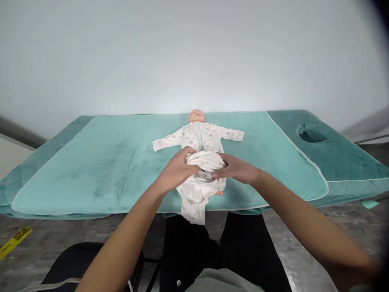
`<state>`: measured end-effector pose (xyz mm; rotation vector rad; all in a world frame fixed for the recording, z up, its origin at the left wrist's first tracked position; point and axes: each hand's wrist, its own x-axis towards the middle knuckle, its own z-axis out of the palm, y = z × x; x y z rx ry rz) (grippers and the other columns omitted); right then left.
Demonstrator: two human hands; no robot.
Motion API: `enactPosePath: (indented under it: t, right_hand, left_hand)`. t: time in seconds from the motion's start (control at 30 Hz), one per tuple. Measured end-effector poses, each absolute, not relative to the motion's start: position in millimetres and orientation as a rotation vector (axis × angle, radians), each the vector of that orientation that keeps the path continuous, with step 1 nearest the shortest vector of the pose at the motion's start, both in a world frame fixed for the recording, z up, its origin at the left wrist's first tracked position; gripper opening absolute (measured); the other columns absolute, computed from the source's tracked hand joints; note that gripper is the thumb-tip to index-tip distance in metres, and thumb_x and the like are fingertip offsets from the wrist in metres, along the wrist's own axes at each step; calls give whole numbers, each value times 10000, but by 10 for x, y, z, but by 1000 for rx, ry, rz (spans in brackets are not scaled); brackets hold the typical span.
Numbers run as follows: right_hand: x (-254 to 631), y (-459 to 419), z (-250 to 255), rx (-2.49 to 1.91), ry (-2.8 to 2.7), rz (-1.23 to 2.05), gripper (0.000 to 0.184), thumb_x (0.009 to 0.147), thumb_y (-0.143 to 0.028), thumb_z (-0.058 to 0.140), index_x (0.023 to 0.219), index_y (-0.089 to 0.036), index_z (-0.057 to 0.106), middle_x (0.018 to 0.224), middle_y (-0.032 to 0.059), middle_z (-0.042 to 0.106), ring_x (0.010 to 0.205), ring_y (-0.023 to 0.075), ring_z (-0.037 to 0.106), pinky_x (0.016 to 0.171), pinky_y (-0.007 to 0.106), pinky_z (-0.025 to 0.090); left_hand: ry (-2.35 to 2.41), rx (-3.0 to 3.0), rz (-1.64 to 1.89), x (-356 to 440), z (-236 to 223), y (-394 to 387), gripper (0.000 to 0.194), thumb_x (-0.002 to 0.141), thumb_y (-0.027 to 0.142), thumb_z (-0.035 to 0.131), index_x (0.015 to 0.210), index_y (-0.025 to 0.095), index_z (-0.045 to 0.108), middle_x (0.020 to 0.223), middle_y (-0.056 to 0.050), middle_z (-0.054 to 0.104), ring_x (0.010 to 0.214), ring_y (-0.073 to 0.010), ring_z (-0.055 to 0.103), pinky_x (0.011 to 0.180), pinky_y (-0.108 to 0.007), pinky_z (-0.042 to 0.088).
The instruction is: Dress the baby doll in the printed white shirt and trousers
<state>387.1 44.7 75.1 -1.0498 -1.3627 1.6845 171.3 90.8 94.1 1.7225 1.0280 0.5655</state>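
A baby doll (197,116) lies on its back on a teal padded table (100,162), head away from me, arms spread in a white printed top (204,137). Bunched white trousers (199,190) cover its lower body and hang over the near edge. My left hand (178,169) grips the gathered fabric at the doll's waist from the left, fingers curled into it. My right hand (237,168) holds the same fabric from the right, fingers closed on it. A bare doll foot (218,193) peeks out below my right hand.
The table's right end has a face hole (311,134). A plain white wall (194,52) stands behind. A black chair (75,259) sits at lower left on the grey floor, with yellow tape (15,241) nearby. My dark-trousered legs (212,251) are below.
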Motion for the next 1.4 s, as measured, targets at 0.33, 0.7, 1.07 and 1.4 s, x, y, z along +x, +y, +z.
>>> enactPosePath:
  t: [0.33, 0.7, 1.07, 1.4]
  right_hand:
    - [3877, -65, -167, -1684, -1437, 1204, 243, 802, -358, 672, 994, -213, 637, 945, 30, 693, 882, 239, 621, 696, 326, 446]
    - [4002, -273, -463, -1431, -1265, 1350, 403, 915, -407, 605, 1277, -231, 612, 1286, 73, 673, 1198, 281, 604, 1018, 423, 458]
    - [4090, -133, -283, -1089, -1201, 1507, 541, 851, -423, 724, 1349, -255, 595, 1392, 65, 629, 1312, 315, 548, 1105, 491, 417]
    - [4265, 276, -447, -1335, -1231, 1131, 335, 783, -335, 710, 1081, -199, 643, 1033, 23, 684, 978, 223, 588, 891, 370, 459]
  left_hand:
    - [996, 1889, 149, 1818, 219, 685, 254, 738, 352, 691, 944, 232, 607, 915, -52, 663, 806, -252, 625, 606, -309, 388]
    - [1065, 2015, -5, 2096, 232, 594, 536, 747, 499, 709, 1163, 190, 573, 1115, -141, 695, 984, -342, 652, 706, -362, 452]
    - [948, 1727, 333, 1929, 270, 758, 379, 756, 269, 688, 1127, 234, 623, 1178, -17, 677, 1109, -243, 626, 851, -290, 480]
    - [989, 1635, 495, 1996, 328, 1053, 256, 710, 319, 750, 851, 183, 585, 805, 31, 544, 777, -153, 510, 669, -257, 348]
